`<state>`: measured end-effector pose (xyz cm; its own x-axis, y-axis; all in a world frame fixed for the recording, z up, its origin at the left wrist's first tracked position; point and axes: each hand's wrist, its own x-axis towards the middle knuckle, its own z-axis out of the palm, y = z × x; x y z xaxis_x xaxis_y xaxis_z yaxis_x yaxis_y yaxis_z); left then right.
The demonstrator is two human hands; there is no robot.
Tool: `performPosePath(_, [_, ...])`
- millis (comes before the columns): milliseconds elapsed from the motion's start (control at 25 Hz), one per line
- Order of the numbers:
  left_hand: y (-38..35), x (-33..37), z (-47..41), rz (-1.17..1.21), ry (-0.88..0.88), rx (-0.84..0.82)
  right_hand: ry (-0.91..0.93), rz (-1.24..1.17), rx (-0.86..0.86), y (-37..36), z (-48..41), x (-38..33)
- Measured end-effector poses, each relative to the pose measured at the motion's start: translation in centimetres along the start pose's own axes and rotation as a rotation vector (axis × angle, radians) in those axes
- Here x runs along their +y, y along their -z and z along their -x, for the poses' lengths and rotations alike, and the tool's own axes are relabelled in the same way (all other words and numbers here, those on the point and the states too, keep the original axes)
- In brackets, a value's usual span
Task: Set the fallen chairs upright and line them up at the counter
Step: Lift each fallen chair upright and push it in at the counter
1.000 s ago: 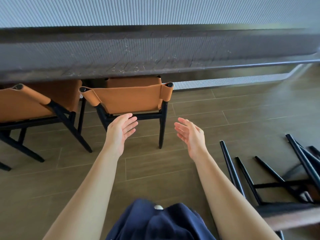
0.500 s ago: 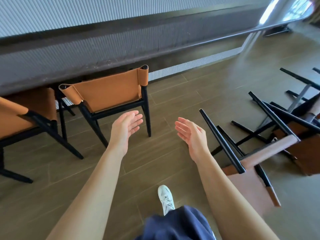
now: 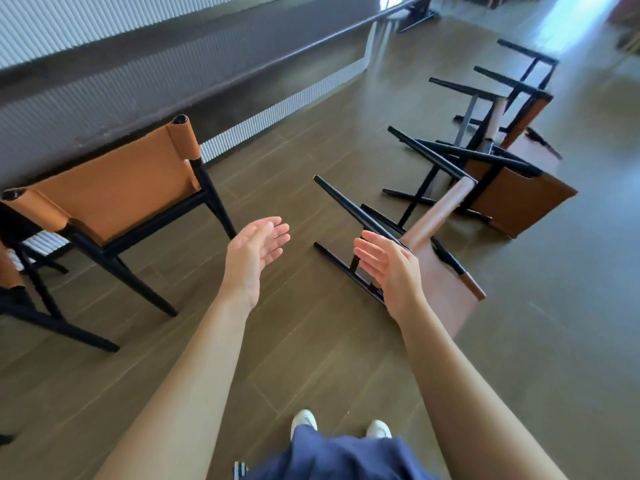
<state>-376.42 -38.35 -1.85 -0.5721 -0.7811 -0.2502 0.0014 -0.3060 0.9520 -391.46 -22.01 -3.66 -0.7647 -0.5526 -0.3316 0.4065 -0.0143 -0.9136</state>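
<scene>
Both arms are stretched out over the wooden floor (image 3: 311,341), and nothing is in either grip. The left hand (image 3: 254,252), centre of frame, is spread flat, palm turned inward, fingers apart. The right hand (image 3: 393,268), just right of centre, is spread too, palm facing the left one, fingers loose and holding nothing.

Behind that right hand lies the nearest fallen chair (image 3: 433,271), tipped over on the floor, black legs pointing toward the upper left of the frame, its tan seat facing the lower right. Whether the hand touches a leg, I cannot tell from here; it overlaps it in view.

Further to the upper right, a second fallen chair (image 3: 512,199) lies on its side, legs crossing the first one's. Beyond it, near the top right, a third fallen chair (image 3: 519,109) is down as well.

At the left, an upright chair (image 3: 114,199) stands tucked against the table (image 3: 138,81), tan backrest toward us. Another upright chair (image 3: 14,271) shows at the far left edge, mostly cut off.

White shoes (image 3: 304,420) and a blue garment (image 3: 346,455) sit at the bottom.
</scene>
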Motion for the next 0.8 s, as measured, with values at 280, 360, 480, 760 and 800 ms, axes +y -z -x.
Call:
performPosePath(280, [-11.2, -2.8, 6.1, -0.033, -0.008, -0.126, 0.081, -0.046, 0.119, 13.1, 5.4, -1.4])
performPosePath(360, [-14.0, -3.8, 7.6, -0.010, -0.011, -0.134, 0.079, -0.042, 0.144, 16.5, 6.7, -1.9])
performPosePath(480, [-20.4, -6.6, 11.4, 0.027, 0.020, -0.151, 0.076, -0.029, 0.194, 24.2, 9.2, -3.0])
performPosePath(760, [-32.4, -12.5, 17.5, 0.054, 0.089, -0.238, 0.077, -0.030, 0.318, 38.6, 13.6, -5.0])
performPosePath(800, [-34.1, -12.9, 17.8, 0.049, 0.094, -0.258, 0.080, -0.046, 0.339, 40.4, 14.0, -5.3])
